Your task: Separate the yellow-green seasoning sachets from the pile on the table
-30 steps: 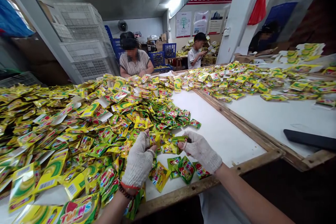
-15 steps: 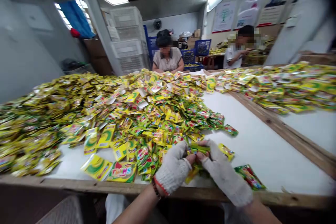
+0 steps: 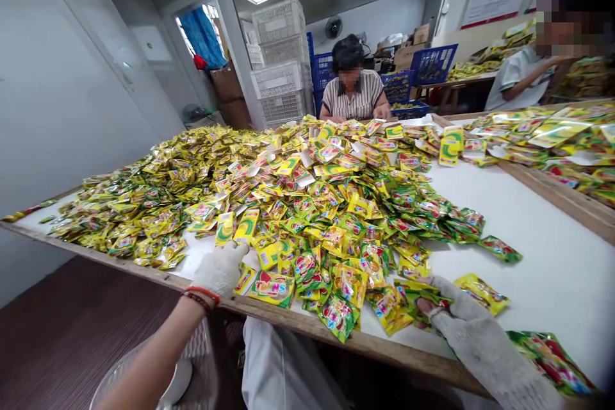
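Observation:
My left hand, in a white knit glove with bare fingertips, curls over a small yellow box at the table's near edge. The glove covers most of that box. Right beside it lies a flat box marked TWINS. My right hand, gloved the same way, is closed on green and yellow sachets, its thumb pressing on top; how many it holds I cannot tell. Loose sachets lie between the hands, one jutting over the edge. A yellow sachet and a green one flank my right hand.
A large heap of yellow boxes and sachets covers the white tabletop. A wooden strip divides the table at right. One person sits opposite, another at far right. White crates stand stacked behind.
My hands were together over the sachets; now they are apart. The left has moved left to the yellow box, while the right keeps hold of sachets. The view has turned left.

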`<act>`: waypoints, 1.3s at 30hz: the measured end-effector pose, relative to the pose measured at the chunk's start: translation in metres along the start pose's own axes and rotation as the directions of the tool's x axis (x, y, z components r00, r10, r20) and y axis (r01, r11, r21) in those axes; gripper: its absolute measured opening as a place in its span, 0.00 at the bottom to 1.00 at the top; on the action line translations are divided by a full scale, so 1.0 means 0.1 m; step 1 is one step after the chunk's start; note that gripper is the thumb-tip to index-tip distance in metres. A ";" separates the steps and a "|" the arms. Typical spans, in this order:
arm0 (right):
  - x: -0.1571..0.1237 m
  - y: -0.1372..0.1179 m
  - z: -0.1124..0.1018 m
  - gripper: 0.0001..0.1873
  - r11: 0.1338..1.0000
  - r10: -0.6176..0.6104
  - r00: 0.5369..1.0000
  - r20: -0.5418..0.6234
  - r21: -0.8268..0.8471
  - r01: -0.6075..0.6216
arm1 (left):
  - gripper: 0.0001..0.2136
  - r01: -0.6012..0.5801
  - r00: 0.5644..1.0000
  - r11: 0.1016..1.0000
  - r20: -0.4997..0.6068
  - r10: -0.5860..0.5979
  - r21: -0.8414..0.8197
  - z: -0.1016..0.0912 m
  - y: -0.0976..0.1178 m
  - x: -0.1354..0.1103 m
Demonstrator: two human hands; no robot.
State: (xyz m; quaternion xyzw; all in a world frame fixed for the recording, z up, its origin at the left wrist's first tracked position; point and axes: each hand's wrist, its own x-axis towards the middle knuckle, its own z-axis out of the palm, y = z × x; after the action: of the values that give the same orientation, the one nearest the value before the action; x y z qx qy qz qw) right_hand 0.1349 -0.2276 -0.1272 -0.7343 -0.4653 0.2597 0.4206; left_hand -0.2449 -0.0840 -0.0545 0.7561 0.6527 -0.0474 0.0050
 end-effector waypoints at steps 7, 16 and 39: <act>0.00 -0.02 -0.07 0.28 0.999 0.004 0.998 0.062 -0.042 -0.001 | 0.23 -0.093 0.986 0.990 0.152 0.075 0.109 -0.08 -0.51 0.05; -0.09 -0.20 -0.09 0.29 0.960 0.153 0.985 0.086 0.224 -0.168 | 0.14 -0.279 0.909 0.960 -0.322 0.264 -0.002 -0.26 0.31 -0.28; -0.09 -0.51 -0.06 0.23 0.981 -0.089 0.991 0.099 0.182 0.070 | 0.26 -0.521 0.813 0.837 -0.394 0.428 -0.167 0.33 1.74 -0.42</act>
State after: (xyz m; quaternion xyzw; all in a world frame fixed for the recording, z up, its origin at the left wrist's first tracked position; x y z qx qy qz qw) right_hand 0.1118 -0.2276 -0.0798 -0.6597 -0.4909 0.3219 0.4693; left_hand -0.0810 -0.1536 -0.0935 0.8845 0.4323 0.1755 0.0057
